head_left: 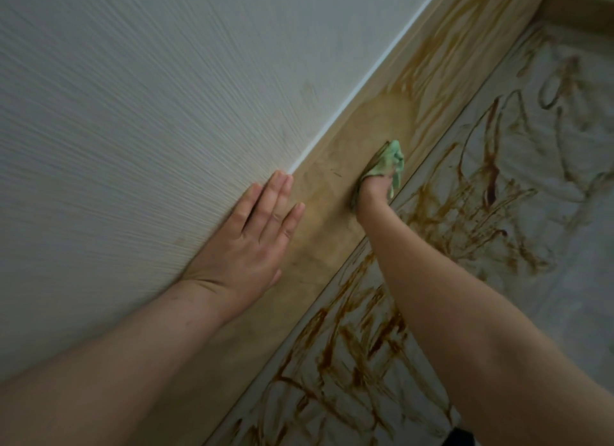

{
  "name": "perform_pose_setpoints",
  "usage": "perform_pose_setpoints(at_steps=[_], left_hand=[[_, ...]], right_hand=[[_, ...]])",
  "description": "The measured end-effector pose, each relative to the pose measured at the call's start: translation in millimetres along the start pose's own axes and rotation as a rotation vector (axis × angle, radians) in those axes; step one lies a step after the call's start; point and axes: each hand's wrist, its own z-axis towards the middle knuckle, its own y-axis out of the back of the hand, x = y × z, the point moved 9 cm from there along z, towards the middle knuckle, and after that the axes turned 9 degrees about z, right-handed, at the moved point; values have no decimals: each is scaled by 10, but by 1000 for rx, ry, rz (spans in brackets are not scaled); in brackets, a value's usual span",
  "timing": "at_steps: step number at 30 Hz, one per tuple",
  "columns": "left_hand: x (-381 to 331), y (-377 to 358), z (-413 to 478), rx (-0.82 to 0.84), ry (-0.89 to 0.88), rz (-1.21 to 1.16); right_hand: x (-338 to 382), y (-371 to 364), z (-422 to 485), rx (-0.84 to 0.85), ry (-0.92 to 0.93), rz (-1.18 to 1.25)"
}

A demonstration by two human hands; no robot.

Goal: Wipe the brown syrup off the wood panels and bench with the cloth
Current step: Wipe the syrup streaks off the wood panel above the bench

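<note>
Left hand point(246, 243) flat on pale panel point(133, 113); green cloth point(385, 161) in right hand point(372, 194)

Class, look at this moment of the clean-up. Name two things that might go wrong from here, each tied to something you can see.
1. The small bunched green cloth, gripped by the right hand, looks brown at its edge; it may smear the brown syrup streaks along the tan wood panel rather than lift them.
2. The right forearm crosses above the syrup-streaked pale bench; dipping could dirty the arm.
</note>
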Motion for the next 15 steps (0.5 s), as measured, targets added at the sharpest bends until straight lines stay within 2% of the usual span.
perform_pose_setpoints(at_steps=[2,5,7,8,10,12,15], left_hand=[[1,11,3,2,-4,-16],[-17,17,-7,-17,8,-8],[-29,7,-2,-30,4,-13],[-35,0,18,-33,-3,-16],[-45,3,22,-46,-12,-24],[-63,-12,-4,-19,-28,0],[-53,-12,-11,-5,-34,9]], right_hand=[[-134,-48,-346,56,45,-131],[185,-132,-500,108,281,-209],[480,-90,-256,54,427,-247],[571,-62,-73,28,438,-246],[530,7,276,-21,366,-189],[239,58,506,-85,192,10],[-123,56,144,-125,-25,203]])
